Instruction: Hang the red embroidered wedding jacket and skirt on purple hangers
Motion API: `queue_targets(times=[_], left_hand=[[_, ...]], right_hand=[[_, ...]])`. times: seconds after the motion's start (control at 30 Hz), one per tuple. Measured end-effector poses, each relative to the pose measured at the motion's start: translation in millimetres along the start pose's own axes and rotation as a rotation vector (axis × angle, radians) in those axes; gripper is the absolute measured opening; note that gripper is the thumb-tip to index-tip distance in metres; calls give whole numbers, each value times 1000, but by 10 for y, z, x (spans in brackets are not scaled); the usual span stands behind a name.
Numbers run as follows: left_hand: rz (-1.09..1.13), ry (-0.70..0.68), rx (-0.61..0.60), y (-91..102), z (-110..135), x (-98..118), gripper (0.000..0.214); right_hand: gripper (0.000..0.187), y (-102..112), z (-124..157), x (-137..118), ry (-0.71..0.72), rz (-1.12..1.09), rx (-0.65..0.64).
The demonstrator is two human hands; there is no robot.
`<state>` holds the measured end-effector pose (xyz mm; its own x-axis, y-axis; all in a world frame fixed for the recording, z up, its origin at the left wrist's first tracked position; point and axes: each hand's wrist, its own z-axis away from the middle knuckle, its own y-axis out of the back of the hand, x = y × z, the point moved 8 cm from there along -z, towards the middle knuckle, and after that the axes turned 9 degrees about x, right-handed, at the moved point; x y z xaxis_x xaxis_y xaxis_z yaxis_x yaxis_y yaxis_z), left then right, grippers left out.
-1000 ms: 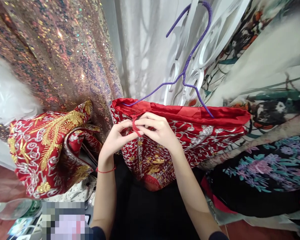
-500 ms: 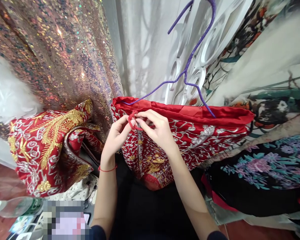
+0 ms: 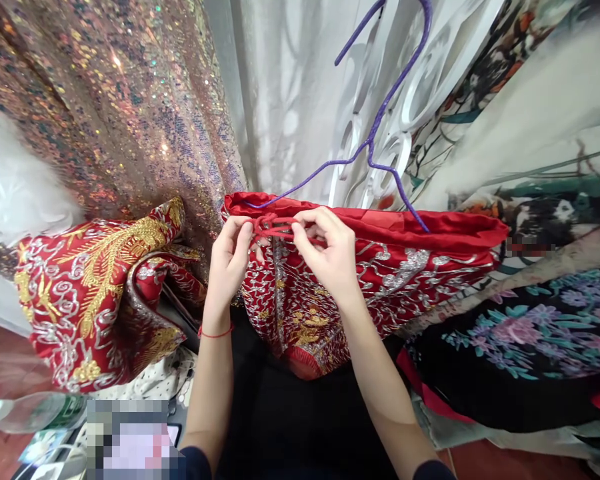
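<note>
A red cord [image 3: 279, 230] is stretched between my two hands, with a loose knot near its left part. My left hand [image 3: 231, 257] pinches the cord just left of the knot. To the right of it, my right hand [image 3: 326, 248] grips the cord between thumb and fingers. Right behind them is the open waistband of a red skirt [image 3: 400, 267] embroidered in silver and gold. A purple hanger [image 3: 370, 143] has its lower ends inside that waistband.
At left lies another red and gold embroidered garment [image 3: 95, 300], beside white fluff [image 3: 20, 180]. A plastic bottle [image 3: 35, 412] lies at lower left. Sequined fabric [image 3: 130, 100] hangs behind. Black floral fabric [image 3: 520, 347] is at right.
My hands have moved apart, the right one going right, and the cord's loops are now pulled out straight between them. The hanger and skirt have hardly moved.
</note>
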<state>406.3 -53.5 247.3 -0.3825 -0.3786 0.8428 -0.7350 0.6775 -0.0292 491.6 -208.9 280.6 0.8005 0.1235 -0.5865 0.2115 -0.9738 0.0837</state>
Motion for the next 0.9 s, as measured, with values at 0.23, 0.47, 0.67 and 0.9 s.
queue_targets(times=[0.23,0.47,0.67,0.9], left_hand=[[-187,-209,392,287,-77,63,26],[-262,-238,536,448,-48,99,22],[-194,-254,526,461,-39,23,22],[33,-195,149,101,-2,-20,36]], right_hand=[[13,222,-7,8,1,135,146],[18,371,44,35,-5,304,227],[17,517,57,95,13,372,341],[36,-54,92,-186,305,506,-27]])
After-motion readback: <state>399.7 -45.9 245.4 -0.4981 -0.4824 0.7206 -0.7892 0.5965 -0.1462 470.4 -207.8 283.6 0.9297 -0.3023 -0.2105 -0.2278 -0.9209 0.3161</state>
